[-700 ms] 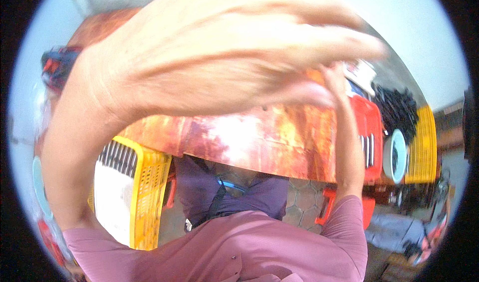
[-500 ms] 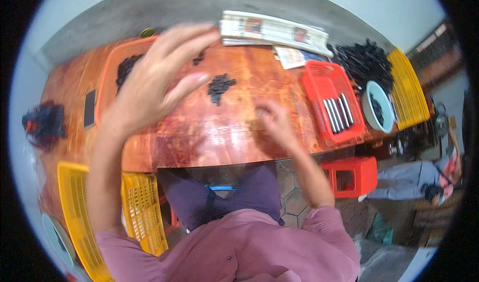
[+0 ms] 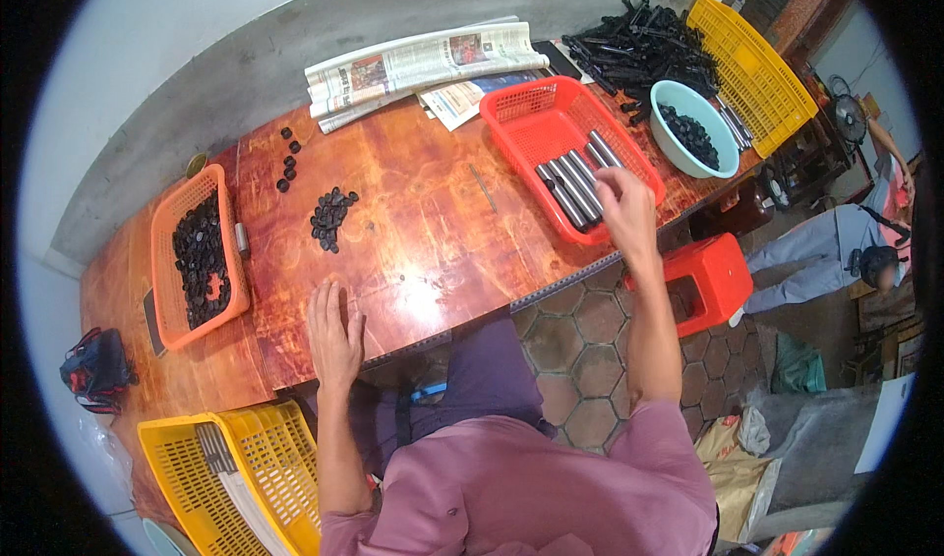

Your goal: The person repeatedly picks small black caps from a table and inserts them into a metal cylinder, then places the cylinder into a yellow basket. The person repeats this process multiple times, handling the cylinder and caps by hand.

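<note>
Head view, all places taken from the red basket [image 3: 536, 125].

Desk [image 3: 423, 246]: one, reddish-brown, glossy; carries the red basket toward its right end.
Person [image 3: 811, 251]: one, grey-blue trousers; well to the right.
Yellow crate [image 3: 182, 448]: one, slotted, pale lengths inside; far to the left, on the wearer's side.
Second yellow crate [image 3: 762, 79]: one, tilted; to the right, past the bowl.
Red stool [image 3: 703, 271]: one, plastic; right and nearer the wearer, below desk level.
Newspapers [image 3: 393, 72]: folded, stacked; beyond and to the left.
Black heap [image 3: 649, 55]: long dark parts, tangled; beyond and to the right.
Orange basket [image 3: 169, 266]: one, holding many small black pieces; far left.
Pale blue bowl [image 3: 669, 148]: one, holding further black pieces; just to the right.
Left hand [image 3: 336, 335]: released, fingers extended, back upward, at the desk's front edge; left and nearer the wearer.
Right hand [image 3: 625, 207]: fingers bent, over the near right rim, by the tube ends; whether it grasps one cannot be told.
Metal tubes [image 3: 580, 184]: several, silvery, dark-ended; side by side inside, toward the near end.
Black caps [image 3: 331, 220]: small, one loose cluster; left, on bare wood.
</note>
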A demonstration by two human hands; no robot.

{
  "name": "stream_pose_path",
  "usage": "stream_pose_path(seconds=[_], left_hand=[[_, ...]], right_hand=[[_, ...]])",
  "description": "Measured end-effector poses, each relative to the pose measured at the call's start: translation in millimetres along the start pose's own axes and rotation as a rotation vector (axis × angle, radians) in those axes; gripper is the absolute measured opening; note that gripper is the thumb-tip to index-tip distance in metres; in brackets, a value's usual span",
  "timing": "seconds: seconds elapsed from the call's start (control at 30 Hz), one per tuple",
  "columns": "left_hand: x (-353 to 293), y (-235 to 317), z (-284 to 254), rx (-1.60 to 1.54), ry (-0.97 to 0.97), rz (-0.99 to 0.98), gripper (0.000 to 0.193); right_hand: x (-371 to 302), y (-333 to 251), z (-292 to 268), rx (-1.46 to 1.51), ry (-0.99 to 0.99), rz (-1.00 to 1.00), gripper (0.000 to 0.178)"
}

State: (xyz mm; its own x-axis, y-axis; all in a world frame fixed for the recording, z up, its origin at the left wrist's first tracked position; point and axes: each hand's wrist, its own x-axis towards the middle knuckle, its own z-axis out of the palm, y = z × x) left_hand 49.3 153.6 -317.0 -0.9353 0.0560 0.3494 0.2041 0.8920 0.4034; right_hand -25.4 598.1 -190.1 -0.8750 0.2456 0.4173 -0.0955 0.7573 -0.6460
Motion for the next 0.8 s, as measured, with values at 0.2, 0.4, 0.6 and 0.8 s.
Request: stream_pose_path(seconds=[0.2, 0.4, 0.6, 0.8], left_hand=[[-2.2, -6.4, 3.7, 0.007, -0.014, -0.043, 0.046], [-2.4, -6.8, 5.1, -0.040, 0.030, -0.070, 0.037], [-2.1, -5.6, 4.7, -0.059, 0.071, -0.080, 0.033], [-8.2, -11.1, 5.2, -0.036, 0.127, -0.044, 0.032]], right_hand=[[48.5, 55.2, 22.6, -0.454, -0.389, 0.060, 0.019], [82.2, 94.6, 34.5, -0.800, -0.126, -0.003, 0.019], [89.9, 105.9, 47.9, -0.904, -0.251, 0.046, 0.017], [82.3, 68.0, 37.6, -0.856, -0.128, 0.039, 0.021]])
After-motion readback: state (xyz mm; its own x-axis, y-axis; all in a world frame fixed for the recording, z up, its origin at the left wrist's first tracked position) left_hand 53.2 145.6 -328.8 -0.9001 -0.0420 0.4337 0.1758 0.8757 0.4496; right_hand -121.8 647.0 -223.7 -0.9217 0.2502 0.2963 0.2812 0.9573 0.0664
